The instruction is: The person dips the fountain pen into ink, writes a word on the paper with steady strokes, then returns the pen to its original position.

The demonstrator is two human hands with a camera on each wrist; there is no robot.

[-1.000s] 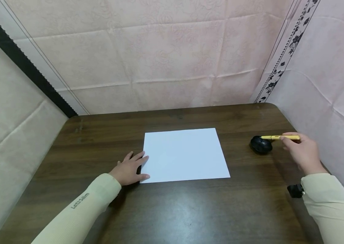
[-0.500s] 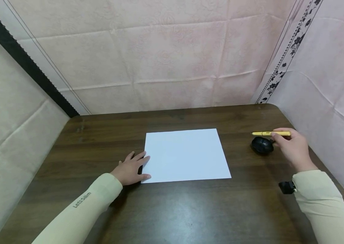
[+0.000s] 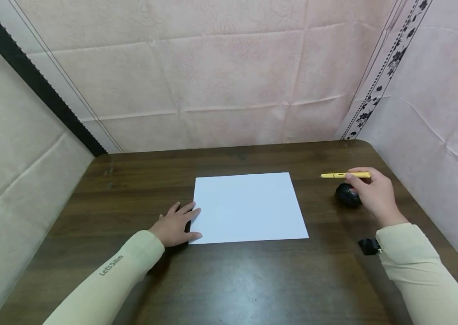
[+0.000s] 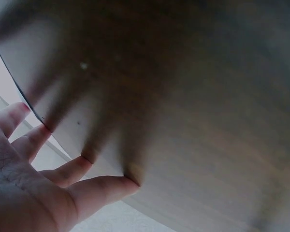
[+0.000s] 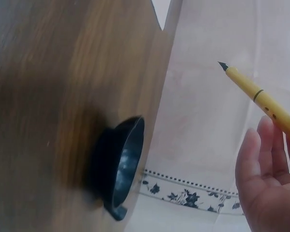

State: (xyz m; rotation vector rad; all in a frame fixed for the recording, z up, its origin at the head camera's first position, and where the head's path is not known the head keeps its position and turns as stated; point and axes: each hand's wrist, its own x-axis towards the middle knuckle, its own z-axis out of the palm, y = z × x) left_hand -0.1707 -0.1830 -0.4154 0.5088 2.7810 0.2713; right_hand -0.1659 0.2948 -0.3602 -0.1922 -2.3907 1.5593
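Observation:
My left hand (image 3: 174,225) has its fingers spread, with thumb and fingertips on the left edge of a blank white sheet of paper (image 3: 249,206). In the left wrist view the fingertips (image 4: 133,182) meet the surface, over their dark reflections. My right hand (image 3: 375,196) pinches a yellow fountain pen (image 3: 334,175) between thumb and fingers, nib to the left. The right wrist view shows its bare dark nib (image 5: 223,65), tilted upward. Below the pen, a small black bowl (image 3: 347,195) with a short lip sits on the table, partly covered by the right hand.
The brown wooden table (image 3: 229,280) has rounded far corners. Pale patterned cloth (image 3: 229,85) hangs behind it and along both sides, with a black band (image 3: 38,85) at left. A black wrist device (image 3: 369,247) shows under the right cuff.
My right hand has carried the fountain pen leftward and slightly up, from over the bowl to past its far side. The left hand and the sheet keep their places.

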